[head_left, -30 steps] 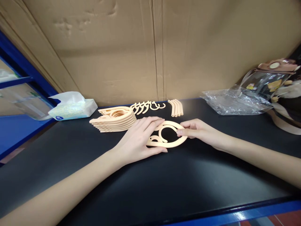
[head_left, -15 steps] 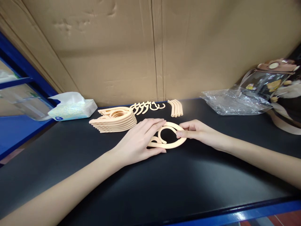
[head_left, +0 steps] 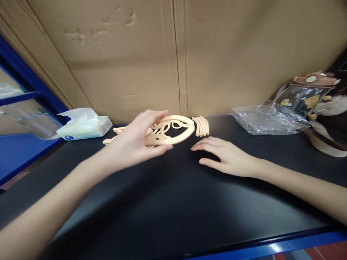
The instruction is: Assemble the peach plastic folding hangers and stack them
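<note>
My left hand (head_left: 135,142) grips a cream plastic folding hanger (head_left: 182,136), raised above the table with its curved end pointing right. Behind that hand lies a stack of similar folded hangers (head_left: 110,141), mostly hidden by the hand and the held one. Loose hook pieces (head_left: 177,125) at the back show only in part through the held hanger. My right hand (head_left: 225,157) holds nothing; it rests low over the black table with thumb and fingers apart. Just beyond its fingertips lie several curved cream arm pieces (head_left: 201,126) in a row.
On the left stands a tissue pack (head_left: 85,124) beside a blue frame (head_left: 46,104). Crumpled clear plastic bag (head_left: 271,117) and a clear bottle with a brown lid (head_left: 306,94) sit at the right. A cardboard wall (head_left: 130,65) closes off the back of the black table (head_left: 173,206).
My left hand has lifted the hanger and carried it left and back toward the stack. My right hand has let go of it and opened.
</note>
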Action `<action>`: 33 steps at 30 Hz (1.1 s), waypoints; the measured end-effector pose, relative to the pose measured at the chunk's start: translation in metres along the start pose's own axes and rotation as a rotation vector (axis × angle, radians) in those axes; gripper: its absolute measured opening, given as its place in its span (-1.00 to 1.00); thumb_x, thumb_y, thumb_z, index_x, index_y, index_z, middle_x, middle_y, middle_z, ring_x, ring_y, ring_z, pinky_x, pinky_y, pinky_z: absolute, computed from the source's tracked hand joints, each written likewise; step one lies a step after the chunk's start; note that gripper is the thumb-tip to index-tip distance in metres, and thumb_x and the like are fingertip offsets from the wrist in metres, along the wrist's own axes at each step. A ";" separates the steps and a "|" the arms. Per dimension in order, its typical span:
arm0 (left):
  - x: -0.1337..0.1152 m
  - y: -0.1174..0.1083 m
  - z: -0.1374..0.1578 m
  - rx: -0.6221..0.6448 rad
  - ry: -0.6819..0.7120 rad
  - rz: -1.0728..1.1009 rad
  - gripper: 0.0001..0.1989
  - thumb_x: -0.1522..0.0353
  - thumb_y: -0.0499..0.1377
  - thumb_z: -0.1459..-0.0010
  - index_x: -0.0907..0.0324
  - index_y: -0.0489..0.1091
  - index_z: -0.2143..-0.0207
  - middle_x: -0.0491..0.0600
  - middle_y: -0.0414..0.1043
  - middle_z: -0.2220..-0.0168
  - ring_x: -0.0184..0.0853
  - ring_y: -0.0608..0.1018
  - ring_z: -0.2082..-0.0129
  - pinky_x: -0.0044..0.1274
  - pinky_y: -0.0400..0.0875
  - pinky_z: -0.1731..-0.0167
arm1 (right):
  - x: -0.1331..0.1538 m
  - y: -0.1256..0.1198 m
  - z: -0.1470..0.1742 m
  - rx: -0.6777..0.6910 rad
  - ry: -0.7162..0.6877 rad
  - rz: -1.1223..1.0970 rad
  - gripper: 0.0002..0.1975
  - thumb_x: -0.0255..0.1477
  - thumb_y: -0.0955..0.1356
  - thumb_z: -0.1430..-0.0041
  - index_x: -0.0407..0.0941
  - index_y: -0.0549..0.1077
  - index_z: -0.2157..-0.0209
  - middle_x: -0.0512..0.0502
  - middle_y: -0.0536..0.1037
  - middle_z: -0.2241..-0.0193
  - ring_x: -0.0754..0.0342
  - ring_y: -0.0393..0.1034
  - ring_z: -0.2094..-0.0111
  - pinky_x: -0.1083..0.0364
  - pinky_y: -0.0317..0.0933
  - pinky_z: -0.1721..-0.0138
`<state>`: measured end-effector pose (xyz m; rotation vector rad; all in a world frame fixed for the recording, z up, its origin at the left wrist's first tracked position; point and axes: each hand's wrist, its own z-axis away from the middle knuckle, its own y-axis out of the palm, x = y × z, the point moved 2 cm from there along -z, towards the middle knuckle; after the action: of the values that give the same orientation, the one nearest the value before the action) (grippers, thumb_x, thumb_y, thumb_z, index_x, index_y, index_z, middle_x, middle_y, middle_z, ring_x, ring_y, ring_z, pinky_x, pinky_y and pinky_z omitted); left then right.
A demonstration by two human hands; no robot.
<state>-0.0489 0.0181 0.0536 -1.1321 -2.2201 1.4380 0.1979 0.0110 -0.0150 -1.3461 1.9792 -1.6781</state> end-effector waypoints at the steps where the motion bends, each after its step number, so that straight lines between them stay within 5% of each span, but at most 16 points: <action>1: 0.008 -0.009 -0.001 0.005 -0.063 0.000 -0.31 0.11 0.22 -0.06 0.21 0.13 -0.17 0.05 0.28 -0.10 -0.14 0.41 -0.03 -0.31 0.32 -0.05 | 0.002 0.002 0.001 0.054 -0.031 0.051 -0.57 -0.21 0.23 -0.26 -0.06 0.31 -0.10 -0.14 0.37 -0.10 -0.04 0.21 -0.12 -0.10 0.07 -0.14; 6: 0.052 -0.043 0.010 0.040 -0.357 -0.100 -0.31 -0.04 0.18 -0.02 0.06 0.21 -0.14 -0.09 0.37 -0.04 -0.14 0.44 0.01 -0.20 0.30 -0.03 | 0.003 0.010 0.005 0.218 -0.015 0.124 -0.39 -0.08 0.16 -0.27 -0.11 0.14 -0.23 -0.18 0.07 -0.28 -0.09 -0.08 -0.28 -0.18 -0.11 -0.23; 11: 0.081 -0.053 0.028 0.089 -0.457 -0.141 -0.35 -0.08 0.17 0.00 -0.02 0.27 -0.10 -0.15 0.40 -0.01 -0.12 0.42 -0.02 -0.13 0.22 -0.06 | 0.002 0.009 0.005 0.227 -0.012 0.120 -0.38 -0.06 0.15 -0.26 -0.10 0.14 -0.23 -0.17 0.05 -0.28 -0.09 -0.10 -0.29 -0.20 -0.13 -0.24; 23: 0.086 -0.043 0.027 0.260 -0.515 -0.157 -0.24 -0.07 0.10 0.03 0.10 0.18 -0.17 -0.06 0.34 -0.09 -0.20 0.42 0.02 -0.35 0.24 -0.05 | 0.000 0.009 0.005 0.239 -0.018 0.154 -0.36 -0.03 0.13 -0.25 -0.10 0.14 -0.24 -0.15 0.05 -0.28 -0.08 -0.09 -0.29 -0.16 -0.12 -0.25; 33: 0.095 -0.035 0.030 0.201 -0.547 -0.122 -0.02 -0.32 0.04 0.29 0.01 0.21 -0.13 -0.10 0.33 -0.11 -0.20 0.40 -0.03 -0.34 0.21 -0.07 | 0.001 0.009 0.005 0.241 -0.014 0.165 -0.36 -0.02 0.12 -0.26 -0.10 0.14 -0.24 -0.13 0.05 -0.29 -0.06 -0.09 -0.29 -0.14 -0.12 -0.25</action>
<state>-0.1454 0.0602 0.0522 -0.5713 -2.3454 2.0464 0.1958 0.0065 -0.0244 -1.0778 1.7587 -1.7570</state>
